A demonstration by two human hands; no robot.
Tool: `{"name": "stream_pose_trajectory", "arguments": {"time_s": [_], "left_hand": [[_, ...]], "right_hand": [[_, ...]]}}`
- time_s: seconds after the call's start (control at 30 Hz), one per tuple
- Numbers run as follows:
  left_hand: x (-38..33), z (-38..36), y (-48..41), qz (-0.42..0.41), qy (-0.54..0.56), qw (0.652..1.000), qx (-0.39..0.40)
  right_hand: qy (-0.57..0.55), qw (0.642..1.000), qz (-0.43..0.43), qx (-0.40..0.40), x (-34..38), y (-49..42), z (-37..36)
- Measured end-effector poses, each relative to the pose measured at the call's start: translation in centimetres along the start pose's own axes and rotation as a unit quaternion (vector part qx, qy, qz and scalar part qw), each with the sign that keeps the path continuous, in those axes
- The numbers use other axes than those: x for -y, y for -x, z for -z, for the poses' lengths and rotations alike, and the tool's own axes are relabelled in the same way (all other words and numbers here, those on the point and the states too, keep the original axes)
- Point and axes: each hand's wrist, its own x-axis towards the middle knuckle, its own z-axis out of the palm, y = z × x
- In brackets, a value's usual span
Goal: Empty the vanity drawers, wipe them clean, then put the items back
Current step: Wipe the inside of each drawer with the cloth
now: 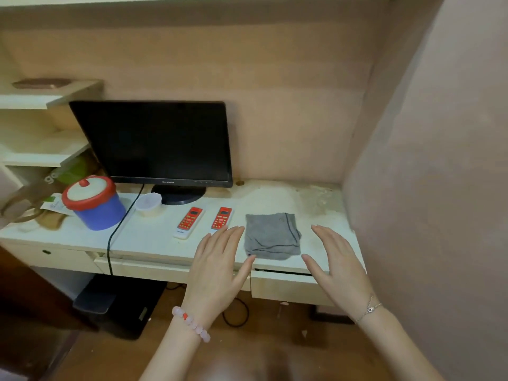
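A folded grey cloth [270, 235] lies on the white desk top [154, 237], near its front edge. My left hand [220, 268] hovers just left of the cloth, fingers straight and holding nothing. On the cloth's right side my right hand [339, 266] is held up the same way, fingers spread. Below them the right drawer [286, 285] stands slightly ajar, with a dark gap at its top. A middle drawer [148, 269] and a left drawer [52, 257] look closed. Two red and white remote controls [189, 222] [222, 218] lie left of the cloth.
A black monitor [156, 141] stands at the back of the desk, its cable [115, 232] hanging over the front edge. A blue pot with a red lid [94, 204], a white cup [149, 204] and a bag [24, 204] sit at left. A pink wall [428, 188] closes the right side.
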Motion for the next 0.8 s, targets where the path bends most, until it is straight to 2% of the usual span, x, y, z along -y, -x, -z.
{"name": "stream_pose_trajectory", "arguments": {"time_s": [0.4, 0.8], "left_hand": [[1.3, -6.5, -5.5, 0.044, -0.009, 0.997, 0.059], [6.2, -12.4, -12.2, 0.018, 0.023, 0.993, 0.115]], "right_hand": [[-0.020, 0.999, -0.018, 0.047, -6.3, -7.1, -3.4], [-0.035, 0.987, -0.128, 0.092, -9.8, -12.0, -9.1]]}}
